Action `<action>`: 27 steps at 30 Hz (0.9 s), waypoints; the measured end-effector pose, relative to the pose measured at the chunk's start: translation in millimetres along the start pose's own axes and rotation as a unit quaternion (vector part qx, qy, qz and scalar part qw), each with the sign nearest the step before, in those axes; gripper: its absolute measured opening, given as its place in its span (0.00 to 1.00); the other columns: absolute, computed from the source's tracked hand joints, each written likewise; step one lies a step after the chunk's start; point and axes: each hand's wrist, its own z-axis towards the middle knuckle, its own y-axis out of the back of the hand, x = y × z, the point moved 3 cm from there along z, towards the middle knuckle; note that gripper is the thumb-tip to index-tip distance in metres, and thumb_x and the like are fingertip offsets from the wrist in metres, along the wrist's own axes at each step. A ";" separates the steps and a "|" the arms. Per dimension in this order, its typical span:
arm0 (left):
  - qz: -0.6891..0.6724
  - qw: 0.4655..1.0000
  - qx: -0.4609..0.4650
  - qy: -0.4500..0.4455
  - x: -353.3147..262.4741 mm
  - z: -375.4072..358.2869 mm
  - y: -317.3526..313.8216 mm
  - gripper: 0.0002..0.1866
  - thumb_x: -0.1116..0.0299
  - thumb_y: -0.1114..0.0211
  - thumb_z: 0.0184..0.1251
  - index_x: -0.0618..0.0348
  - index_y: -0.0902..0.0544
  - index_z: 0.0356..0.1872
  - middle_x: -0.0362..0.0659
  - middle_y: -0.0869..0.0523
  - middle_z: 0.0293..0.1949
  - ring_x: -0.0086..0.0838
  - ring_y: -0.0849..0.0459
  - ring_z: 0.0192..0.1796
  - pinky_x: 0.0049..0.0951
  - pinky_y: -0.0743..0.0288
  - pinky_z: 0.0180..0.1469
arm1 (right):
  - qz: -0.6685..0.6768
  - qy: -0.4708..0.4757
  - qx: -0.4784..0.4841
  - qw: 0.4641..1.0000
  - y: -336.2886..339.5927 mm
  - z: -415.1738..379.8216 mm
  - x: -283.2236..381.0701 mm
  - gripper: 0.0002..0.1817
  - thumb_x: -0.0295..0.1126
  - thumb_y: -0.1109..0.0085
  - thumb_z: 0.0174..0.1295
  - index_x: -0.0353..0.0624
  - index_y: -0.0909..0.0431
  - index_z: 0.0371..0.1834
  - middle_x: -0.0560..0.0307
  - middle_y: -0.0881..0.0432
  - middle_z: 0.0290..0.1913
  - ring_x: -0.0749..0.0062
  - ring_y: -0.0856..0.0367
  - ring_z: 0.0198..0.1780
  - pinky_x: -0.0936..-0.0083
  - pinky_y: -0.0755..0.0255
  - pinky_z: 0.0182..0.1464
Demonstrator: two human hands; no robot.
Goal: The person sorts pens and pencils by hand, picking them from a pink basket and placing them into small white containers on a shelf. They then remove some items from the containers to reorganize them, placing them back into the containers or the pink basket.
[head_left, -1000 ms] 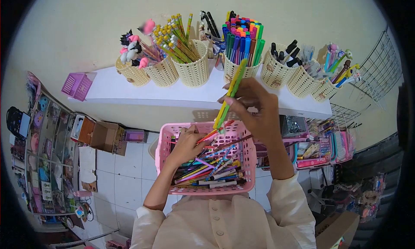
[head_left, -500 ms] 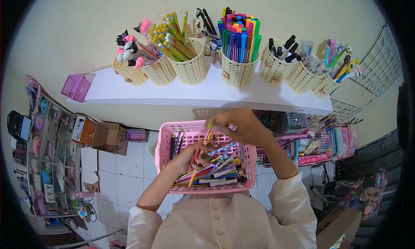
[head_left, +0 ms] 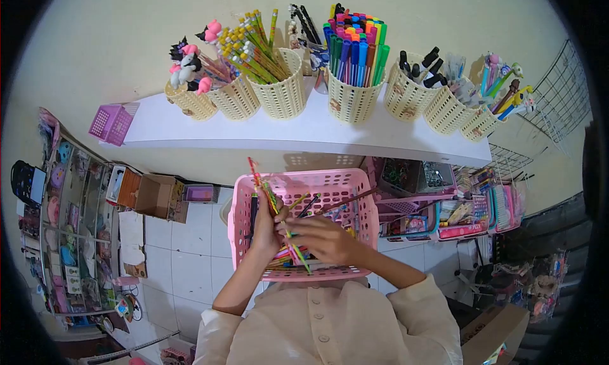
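Observation:
My left hand point(head_left: 266, 228) is closed around a few slim pencils point(head_left: 269, 197), red-patterned and yellow-green, slanting over the left part of a pink plastic basket point(head_left: 370, 238). My right hand point(head_left: 327, 238) comes in from the right, its curled fingers meeting the pencils beside my left hand and pinching one; the fingertips are partly hidden. Under both hands, the basket holds a jumble of pens and pencils. A dark brown stick-like item point(head_left: 349, 200) lies across its right half, and a black pen point(head_left: 309, 204) shows behind my right hand.
Behind the basket runs a white shelf point(head_left: 254, 131). Cream woven cups stand on it, holding yellow-green pencils point(head_left: 257, 51), coloured markers point(head_left: 356, 51) and black markers point(head_left: 422, 70). A small purple basket point(head_left: 111, 124) sits at its left end. Stocked baskets point(head_left: 463, 216) are at right.
My right hand has come down and toward me, from the basket's back to beside my left hand. The left hand's pencils now point up and away, and the basket appears slightly shifted.

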 end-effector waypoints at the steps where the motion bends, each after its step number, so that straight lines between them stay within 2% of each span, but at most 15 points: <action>1: 0.019 0.997 -0.037 -0.062 -4.1 -1.5 -2.2 0.24 0.38 0.61 0.56 0.47 0.38 0.18 0.29 0.44 0.10 0.14 0.48 0.12 0.14 0.57 0.13 | 0.151 -0.138 -0.094 0.974 5.0 -2.9 -1.8 0.15 0.29 0.49 0.46 0.44 0.29 0.41 0.55 0.31 0.49 0.67 0.35 0.53 0.72 0.39 0.50; 2: -0.005 0.994 -0.030 -0.104 -5.8 -1.9 -4.4 0.22 0.41 0.58 0.58 0.48 0.40 0.17 0.29 0.46 0.10 0.14 0.49 0.14 0.16 0.57 0.14 | 0.295 -0.270 -0.181 0.898 4.7 -9.2 -4.7 0.16 0.29 0.50 0.50 0.43 0.31 0.44 0.54 0.33 0.52 0.66 0.36 0.55 0.71 0.41 0.52; 3: -0.008 0.994 -0.032 -0.107 -5.6 -3.1 -7.0 0.22 0.41 0.58 0.58 0.48 0.40 0.17 0.29 0.46 0.10 0.14 0.49 0.14 0.16 0.57 0.14 | 0.296 -0.267 -0.178 0.900 -1.4 -11.2 -2.8 0.16 0.29 0.50 0.50 0.43 0.31 0.44 0.54 0.33 0.52 0.66 0.36 0.55 0.71 0.41 0.52; 5: 0.080 0.968 -0.028 -0.236 -14.1 -9.8 -16.6 0.19 0.48 0.55 0.60 0.48 0.40 0.18 0.30 0.47 0.11 0.15 0.49 0.14 0.17 0.55 0.16 | 0.552 -0.454 -0.300 0.631 -33.5 -30.3 -17.4 0.19 0.38 0.51 0.54 0.43 0.35 0.48 0.52 0.31 0.50 0.69 0.33 0.52 0.69 0.40 0.52; 6: 0.080 0.968 -0.028 -0.238 -13.8 -12.9 -21.8 0.19 0.48 0.55 0.60 0.48 0.40 0.18 0.30 0.47 0.11 0.15 0.49 0.14 0.17 0.55 0.16 | 0.651 -0.435 -0.321 0.533 -46.9 -28.2 -18.6 0.18 0.44 0.55 0.57 0.45 0.34 0.46 0.55 0.30 0.47 0.68 0.32 0.49 0.69 0.40 0.52; 7: 0.075 0.961 -0.023 -0.264 -15.1 -17.1 -28.6 0.17 0.52 0.53 0.60 0.50 0.40 0.19 0.30 0.47 0.11 0.16 0.48 0.15 0.18 0.53 0.18 | 0.651 -0.433 -0.321 0.535 -50.2 -29.1 -19.9 0.18 0.44 0.55 0.57 0.45 0.34 0.46 0.55 0.30 0.47 0.68 0.32 0.49 0.69 0.40 0.52; 9: 0.067 0.947 -0.009 -0.313 -20.2 -27.0 -43.7 0.14 0.60 0.50 0.61 0.53 0.40 0.21 0.32 0.47 0.12 0.17 0.47 0.16 0.19 0.51 0.20 | 0.771 -0.482 -0.297 0.290 -57.5 -26.6 -15.5 0.17 0.45 0.57 0.58 0.47 0.33 0.44 0.58 0.29 0.44 0.69 0.31 0.45 0.68 0.39 0.51; 11: 0.091 0.938 0.020 -0.333 -21.4 -38.1 -51.1 0.12 0.63 0.49 0.61 0.55 0.39 0.22 0.33 0.43 0.14 0.17 0.46 0.17 0.18 0.50 0.21 | 0.797 -0.461 -0.278 0.274 -54.2 -18.2 -11.7 0.16 0.45 0.60 0.59 0.48 0.33 0.44 0.61 0.27 0.41 0.70 0.30 0.43 0.66 0.39 0.51; 13: 0.233 0.922 0.032 -0.307 -19.0 -42.8 -53.3 0.09 0.67 0.48 0.59 0.56 0.37 0.24 0.34 0.37 0.17 0.17 0.40 0.21 0.17 0.44 0.25 | 0.802 -0.427 -0.319 0.269 -67.6 -21.7 -14.0 0.16 0.41 0.57 0.58 0.42 0.34 0.43 0.53 0.29 0.44 0.63 0.32 0.49 0.67 0.40 0.55; 14: 0.230 0.905 0.055 -0.354 -21.9 -47.9 -61.5 0.08 0.73 0.44 0.54 0.58 0.35 0.22 0.37 0.31 0.22 0.17 0.34 0.26 0.18 0.39 0.28 | 0.800 -0.436 -0.311 0.272 -73.5 -24.0 -16.4 0.16 0.41 0.58 0.59 0.43 0.34 0.43 0.54 0.29 0.43 0.65 0.32 0.48 0.66 0.39 0.54; 17: 0.290 0.917 0.086 -0.258 -22.0 -51.1 -58.5 0.08 0.77 0.40 0.49 0.59 0.32 0.22 0.37 0.29 0.22 0.18 0.31 0.28 0.18 0.37 0.30 | 0.792 -0.444 -0.299 0.294 -80.3 -22.6 -20.3 0.16 0.41 0.60 0.60 0.42 0.35 0.45 0.55 0.30 0.44 0.66 0.32 0.48 0.65 0.40 0.55; 18: 0.323 0.905 0.069 -0.269 -24.0 -51.6 -58.9 0.08 0.78 0.38 0.47 0.60 0.31 0.21 0.36 0.29 0.21 0.17 0.31 0.25 0.17 0.37 0.28 | 0.782 -0.438 -0.305 0.322 -76.6 -17.0 -19.0 0.17 0.41 0.60 0.60 0.42 0.36 0.46 0.56 0.30 0.44 0.68 0.33 0.49 0.65 0.41 0.56; 21: 0.380 0.878 0.063 -0.284 -35.0 -55.6 -68.5 0.07 0.76 0.38 0.48 0.61 0.30 0.22 0.35 0.29 0.19 0.15 0.32 0.23 0.16 0.38 0.25 | 0.787 -0.444 -0.321 0.284 -73.9 -12.6 -17.2 0.17 0.41 0.61 0.59 0.42 0.36 0.47 0.57 0.29 0.44 0.68 0.34 0.50 0.65 0.43 0.56; 22: 0.361 0.885 0.076 -0.283 -35.9 -54.6 -70.5 0.07 0.75 0.38 0.49 0.61 0.29 0.23 0.34 0.29 0.19 0.14 0.32 0.22 0.15 0.39 0.23 | 0.765 -0.438 -0.340 0.327 -66.3 -7.9 -11.5 0.16 0.41 0.61 0.59 0.43 0.34 0.45 0.58 0.28 0.43 0.69 0.33 0.48 0.67 0.41 0.54; 27: 0.291 0.907 0.040 -0.302 -40.0 -59.7 -77.3 0.07 0.72 0.39 0.50 0.61 0.29 0.24 0.34 0.29 0.19 0.15 0.32 0.23 0.15 0.39 0.24 | 0.778 -0.442 -0.344 0.285 -86.8 -22.2 -29.9 0.15 0.40 0.62 0.59 0.43 0.32 0.41 0.59 0.27 0.40 0.71 0.32 0.46 0.73 0.40 0.49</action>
